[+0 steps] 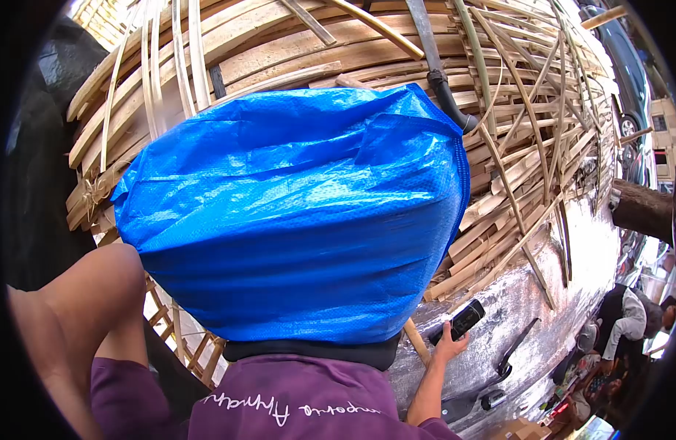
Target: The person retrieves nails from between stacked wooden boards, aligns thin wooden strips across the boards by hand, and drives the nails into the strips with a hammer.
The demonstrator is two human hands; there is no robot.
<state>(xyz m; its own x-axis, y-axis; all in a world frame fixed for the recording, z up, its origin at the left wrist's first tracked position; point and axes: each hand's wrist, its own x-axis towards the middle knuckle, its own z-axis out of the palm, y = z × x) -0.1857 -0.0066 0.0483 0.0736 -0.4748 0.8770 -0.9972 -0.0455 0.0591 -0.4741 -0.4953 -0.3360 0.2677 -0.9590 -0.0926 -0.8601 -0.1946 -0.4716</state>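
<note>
My right hand [453, 345] is closed round a black oblong object [466, 321] with faint pale markings; its exact kind is unclear. It is held just right of a blue woven plastic sheet [294, 213]. The sheet spreads across my lap, up to a black band [316, 350] at my waist. My left arm [111, 286] is bent sharply, with its elbow beside the sheet's left edge. The forearm runs back toward the camera, and my left hand is out of view.
Bamboo strips [499, 213] lie stacked and crossed beyond the sheet, with a dark pipe [441, 92] over them. At right, a shiny silver surface [572, 257] bears a black curved tool [517, 348]. Farther right are a tree trunk [642, 210] and a seated person [631, 315].
</note>
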